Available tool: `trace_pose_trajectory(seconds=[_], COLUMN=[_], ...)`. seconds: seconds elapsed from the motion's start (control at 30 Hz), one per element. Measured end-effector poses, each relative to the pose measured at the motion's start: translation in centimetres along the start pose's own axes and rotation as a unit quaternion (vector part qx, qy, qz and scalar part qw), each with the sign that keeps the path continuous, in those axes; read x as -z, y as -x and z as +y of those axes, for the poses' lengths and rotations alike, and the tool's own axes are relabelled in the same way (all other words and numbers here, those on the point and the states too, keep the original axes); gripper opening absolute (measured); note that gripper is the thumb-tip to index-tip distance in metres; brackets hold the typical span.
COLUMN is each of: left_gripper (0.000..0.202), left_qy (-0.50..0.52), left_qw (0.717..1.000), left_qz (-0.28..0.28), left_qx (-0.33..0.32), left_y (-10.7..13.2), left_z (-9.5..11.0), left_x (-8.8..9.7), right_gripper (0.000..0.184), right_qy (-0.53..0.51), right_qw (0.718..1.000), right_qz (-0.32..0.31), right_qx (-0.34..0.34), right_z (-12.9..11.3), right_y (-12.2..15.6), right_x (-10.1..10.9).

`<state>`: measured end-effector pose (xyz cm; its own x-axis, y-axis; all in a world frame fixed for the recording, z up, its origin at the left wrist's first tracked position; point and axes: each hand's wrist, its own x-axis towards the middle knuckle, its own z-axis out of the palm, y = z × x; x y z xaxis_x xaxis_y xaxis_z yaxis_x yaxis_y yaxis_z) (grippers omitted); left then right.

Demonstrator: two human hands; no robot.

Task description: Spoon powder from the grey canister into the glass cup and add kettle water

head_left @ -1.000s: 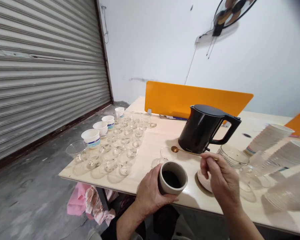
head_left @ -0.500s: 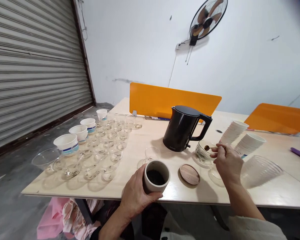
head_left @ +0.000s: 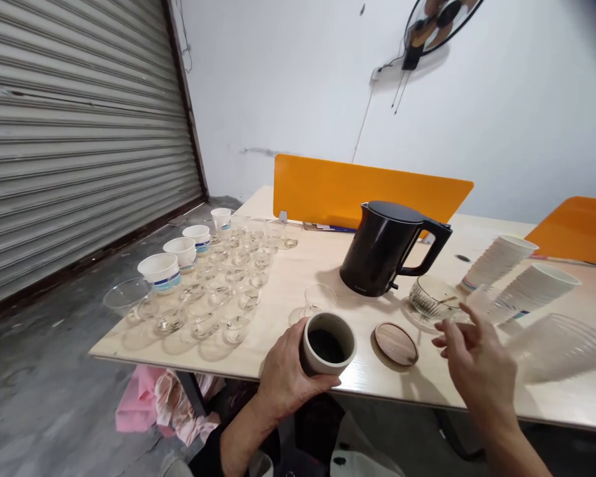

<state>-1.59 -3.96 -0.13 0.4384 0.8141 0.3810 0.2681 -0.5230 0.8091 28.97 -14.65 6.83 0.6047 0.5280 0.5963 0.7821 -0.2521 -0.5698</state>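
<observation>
My left hand [head_left: 291,364] is wrapped round a pale ceramic cup [head_left: 345,361] with dark contents, tilted a little toward me at the table's front edge. To the right, my right hand [head_left: 477,361] hovers with its fingers apart and nothing in them. Just beyond its fingertips is a ribbed glass bowl [head_left: 420,303], with a small spoon [head_left: 447,299] resting in it. Between the two hands a round wooden lid or coaster [head_left: 397,344] lies flat. One clear plastic cup [head_left: 320,298] stands behind the ceramic cup.
A black electric kettle [head_left: 377,255] stands behind the wooden disc. Rows of clear cups [head_left: 236,328] and several paper cups [head_left: 159,270] fill the left side. Stacked paper cups [head_left: 539,291] and stacked clear cups [head_left: 566,348] are at right. An orange divider [head_left: 322,189] stands behind.
My right hand has let go of the spoon, now in the glass bowl, and drawn back toward me. My left hand still holds the ceramic cup. The view has shifted.
</observation>
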Motion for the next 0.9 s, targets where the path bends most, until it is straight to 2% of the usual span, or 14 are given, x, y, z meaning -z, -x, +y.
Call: trace_pose_trajectory(seconds=[0.07,0.17,0.23,0.33,0.5,0.57,0.67,0.8,0.9], left_gripper=[0.099,0.098,0.099,0.099,0.100,0.100,0.100,0.100,0.102], left_qy=[0.010,0.013,0.009,0.006,0.001,0.002,0.000,-0.002,-0.009], left_qw=[1.000,1.000,1.000,1.000,1.000,1.000,1.000,1.000,1.000], left_qz=[-0.001,-0.003,-0.003,-0.005,-0.012,-0.016,-0.013,-0.010,-0.012], left_qx=[-0.004,0.001,0.008,0.014,0.015,0.008,-0.004,-0.002,0.008], left_y=[0.0,0.1,0.0,0.0,-0.1,-0.1,0.0,-0.1,-0.1], left_z=[0.2,0.3,0.4,0.4,0.5,0.4,0.4,0.5,0.6], left_x=[0.2,0.4,0.4,0.4,0.4,0.5,0.5,0.5,0.4], right_gripper=[0.061,0.062,0.063,0.059,0.055,0.059,0.063,0.065,0.067], right_qy=[0.001,0.041,0.084,0.122,0.088,0.049,-0.024,-0.096,-0.106], right_qw=[0.999,0.980,0.960,0.948,0.960,0.968,0.970,0.946,0.925], right_qz=[-0.047,-0.140,-0.174,-0.171,-0.152,-0.135,-0.120,-0.162,-0.194], right_qx=[0.021,0.134,0.203,0.239,0.217,0.207,0.211,0.266,0.311], right_z=[0.2,1.1,2.0,3.0,2.6,1.3,-2.3,-8.0,-10.6], right_y=[2.0,3.5,3.9,4.0,4.3,4.3,4.5,5.0,5.4], right_x=[-0.7,-2.5,-3.7,-5.0,-5.2,-4.7,-3.5,-2.8,-3.4])
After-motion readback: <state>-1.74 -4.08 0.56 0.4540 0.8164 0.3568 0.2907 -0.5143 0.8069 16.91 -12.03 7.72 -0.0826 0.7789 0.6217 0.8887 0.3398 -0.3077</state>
